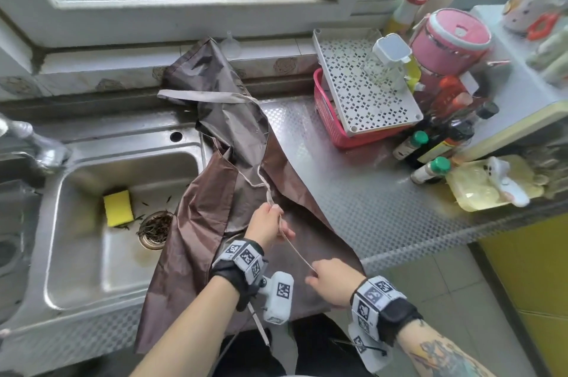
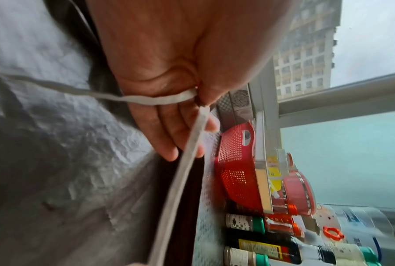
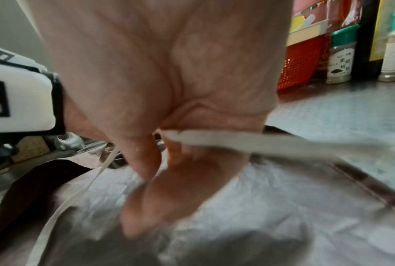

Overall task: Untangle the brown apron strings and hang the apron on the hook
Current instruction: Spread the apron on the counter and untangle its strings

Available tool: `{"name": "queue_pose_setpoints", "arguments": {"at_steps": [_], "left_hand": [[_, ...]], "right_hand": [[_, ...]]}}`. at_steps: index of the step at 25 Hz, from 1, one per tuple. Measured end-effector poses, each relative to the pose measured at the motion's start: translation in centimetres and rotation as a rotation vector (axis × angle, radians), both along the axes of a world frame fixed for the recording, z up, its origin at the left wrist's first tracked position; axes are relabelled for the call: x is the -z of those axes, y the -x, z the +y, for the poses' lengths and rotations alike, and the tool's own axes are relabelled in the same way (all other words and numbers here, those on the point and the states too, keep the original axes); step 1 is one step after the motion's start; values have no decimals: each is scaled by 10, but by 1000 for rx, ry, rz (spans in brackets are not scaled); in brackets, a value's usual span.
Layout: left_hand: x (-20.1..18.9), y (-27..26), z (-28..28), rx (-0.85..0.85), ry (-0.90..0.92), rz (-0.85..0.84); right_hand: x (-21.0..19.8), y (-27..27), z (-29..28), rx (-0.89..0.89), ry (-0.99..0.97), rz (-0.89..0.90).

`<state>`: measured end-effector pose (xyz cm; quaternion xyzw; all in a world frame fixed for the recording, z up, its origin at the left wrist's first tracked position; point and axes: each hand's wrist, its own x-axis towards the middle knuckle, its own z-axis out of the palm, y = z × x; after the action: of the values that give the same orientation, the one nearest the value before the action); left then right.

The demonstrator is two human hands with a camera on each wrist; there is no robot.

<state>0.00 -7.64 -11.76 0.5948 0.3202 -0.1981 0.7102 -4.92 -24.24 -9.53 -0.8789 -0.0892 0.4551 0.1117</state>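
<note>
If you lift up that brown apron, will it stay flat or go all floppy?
Probably floppy: the brown apron already sags in folds over the sink edge. Its shiny cloth may be slippery. The thin string both hands pinch looks limp too.

Apron [image 1: 215, 192]: thin brown cloth, faint sheen, creased.
Apron string [image 1: 295, 249]: pale flat woven tape, matt.
Counter [image 1: 368, 192]: embossed metal, right of the sink.
Sink [image 1: 123, 253]: smooth steel, stained.
Basket [image 1: 325, 118]: perforated red plastic.

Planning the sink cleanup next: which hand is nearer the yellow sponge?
Left. The left hand is beside the sink, right of the yellow sponge; the right hand is farther right, over the apron.
</note>
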Motion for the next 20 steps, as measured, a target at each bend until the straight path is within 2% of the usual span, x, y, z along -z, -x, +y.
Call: {"name": "queue_pose_setpoints", "arguments": {"at_steps": [2, 4, 8, 10, 14, 18, 20], "left_hand": [[6, 5, 0, -30, 18, 15], [12, 15, 0, 14, 24, 35], [30, 51, -1, 96, 32, 119], [36, 71, -3, 135, 25, 141], [33, 96, -6, 193, 67, 158], [38, 104, 0, 411, -19, 91], [40, 103, 10, 436, -9, 79]], "right_hand": [[3, 6, -1, -5, -6, 79], [4, 3, -3, 31, -28, 37], [8, -24, 4, 289, -163, -136], [13, -40, 18, 404, -274, -158], [21, -66, 65, 528, -505, -13], [16, -84, 102, 669, -672, 188], [11, -87, 109, 713, -736, 309]]}}
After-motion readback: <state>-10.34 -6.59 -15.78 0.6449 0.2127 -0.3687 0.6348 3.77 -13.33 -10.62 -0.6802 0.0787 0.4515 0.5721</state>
